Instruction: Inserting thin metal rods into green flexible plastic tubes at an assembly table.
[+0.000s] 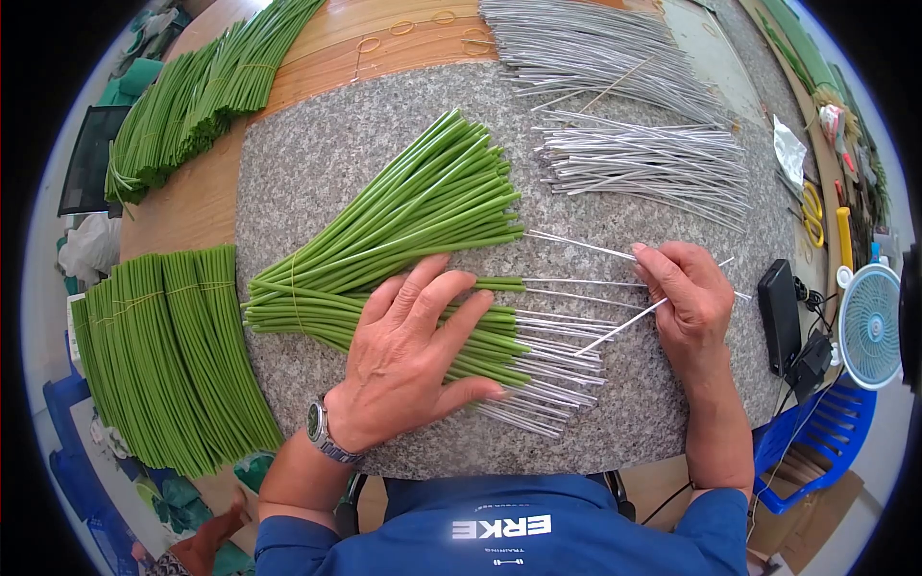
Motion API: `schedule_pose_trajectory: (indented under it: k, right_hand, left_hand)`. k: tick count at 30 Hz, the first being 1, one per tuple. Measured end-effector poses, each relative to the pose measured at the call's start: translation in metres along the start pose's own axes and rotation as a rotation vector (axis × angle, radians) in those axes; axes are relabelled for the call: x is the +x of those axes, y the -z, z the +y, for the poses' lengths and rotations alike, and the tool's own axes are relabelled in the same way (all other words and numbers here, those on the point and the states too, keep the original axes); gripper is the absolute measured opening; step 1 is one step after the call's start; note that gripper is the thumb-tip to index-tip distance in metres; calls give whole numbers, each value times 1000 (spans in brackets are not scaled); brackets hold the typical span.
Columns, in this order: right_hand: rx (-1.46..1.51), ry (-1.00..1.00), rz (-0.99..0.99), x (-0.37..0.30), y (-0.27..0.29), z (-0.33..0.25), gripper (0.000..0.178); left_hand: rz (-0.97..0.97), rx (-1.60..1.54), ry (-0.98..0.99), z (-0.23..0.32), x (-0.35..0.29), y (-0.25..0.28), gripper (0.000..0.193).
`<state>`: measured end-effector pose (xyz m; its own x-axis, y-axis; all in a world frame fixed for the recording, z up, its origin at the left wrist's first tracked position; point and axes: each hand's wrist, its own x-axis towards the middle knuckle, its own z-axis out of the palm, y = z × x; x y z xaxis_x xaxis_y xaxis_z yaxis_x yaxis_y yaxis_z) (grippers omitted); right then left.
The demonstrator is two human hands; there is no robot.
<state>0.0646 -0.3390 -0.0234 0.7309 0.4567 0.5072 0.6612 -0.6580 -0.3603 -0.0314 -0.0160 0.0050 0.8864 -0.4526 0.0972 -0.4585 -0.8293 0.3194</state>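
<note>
A fanned bundle of green plastic tubes [403, 197] lies mid-table, tied with a thin band at its narrow left end. Silver wires [562, 350] stick out of the right ends of its nearer tubes. My left hand [399, 346] lies on these tubes, fingers spread, thumb near the wired ends. To the right, my right hand [693, 298] pinches several thin wires [619, 329]. One slants down-left over the inserted wires; another reaches the end of an upper tube. Whether its tip is inside, I cannot tell.
Two piles of loose silver wires [643, 163] lie at the back right. Tied green tube bundles [158, 355] sit left, with more bundles [206, 96] at the back left. Yellow scissors [813, 213], a black box [779, 317] and a small fan [871, 322] are at the right.
</note>
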Motion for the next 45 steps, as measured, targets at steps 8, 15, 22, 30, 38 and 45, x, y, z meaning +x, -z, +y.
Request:
schedule_pose_trajectory:
  k: [8, 15, 22, 30, 38, 45]
  right_hand:
    - [52, 29, -36, -3, 1, 3, 31]
    - [86, 92, -59, 1, -1, -2, 30]
    - [125, 202, -111, 1, -8, -20, 28]
    - [-38, 182, -56, 8, 11, -28, 26]
    - [-131, 123, -86, 3, 7, -10, 31]
    - [-160, 83, -136, -1, 3, -9, 33]
  left_hand:
    - [1, 5, -3, -1, 0, -1, 90]
    - [3, -35, 22, 2, 1, 3, 85]
    - [-25, 38, 21, 3, 1, 2, 86]
    - [-1, 28, 9, 2, 0, 1, 86]
    - [5, 2, -2, 1, 1, 2, 84]
    - [19, -3, -15, -1, -2, 1, 83]
